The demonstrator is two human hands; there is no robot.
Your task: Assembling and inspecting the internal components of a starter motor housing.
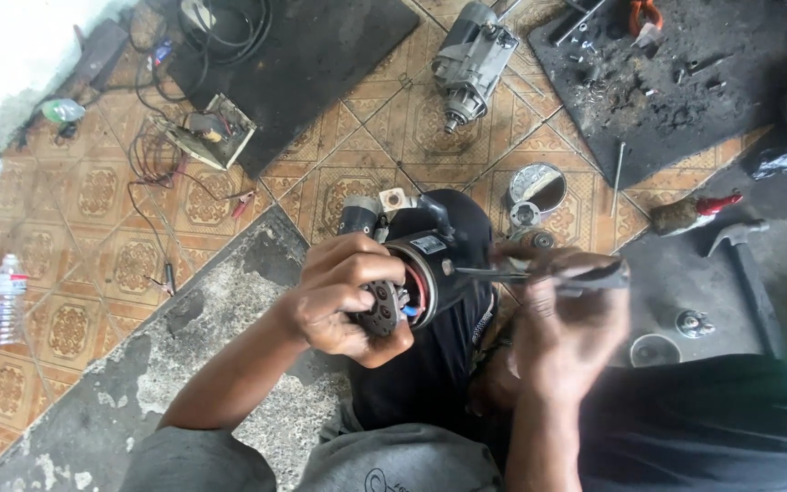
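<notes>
On the lap, at the middle: black motor (430, 264), end open, round brush plate (383, 308) showing. Left hand (343, 301) wrapped tight around that end. Right hand (562, 328) at 3 o'clock, closed on thin pliers (539, 276), tips touching motor. Cover (536, 188) off, lying on floor at 1 o'clock; not yet back together.

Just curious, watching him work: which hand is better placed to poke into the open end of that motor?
Probably the right hand: it holds the thin tool pointing at the motor. The left hand is busy gripping the motor's open end.

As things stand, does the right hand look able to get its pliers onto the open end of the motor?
Probably yes: the right hand already points the pliers at the motor, whose open end the left hand only partly covers.
</notes>
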